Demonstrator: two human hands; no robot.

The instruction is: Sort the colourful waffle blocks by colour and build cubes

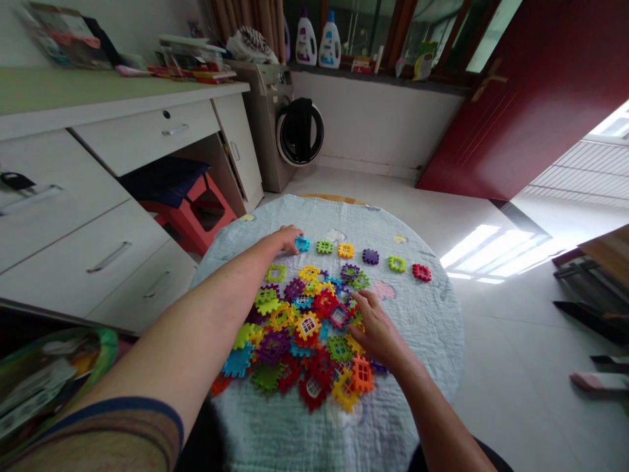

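Note:
My left hand (289, 240) reaches to the far side of the round table, its fingers closed at the left edge of a blue interlocking block (302, 244). That block lies at the left end of a spaced row with a green block (324, 247), a yellow block (346, 250), a purple block (370, 256), a lime block (397, 263) and a red block (421, 272). My right hand (372, 322) rests at the right edge of a heap of mixed blocks (307, 326), fingers apart and partly over it. Its fingertips touch or nearly touch the heap.
A pale patterned cloth (417, 328) covers the table. To the left are white drawers (113, 255) and a red stool (201, 210). Behind stands a washing machine (270, 124) with its door open. A red door (521, 98) is at the right.

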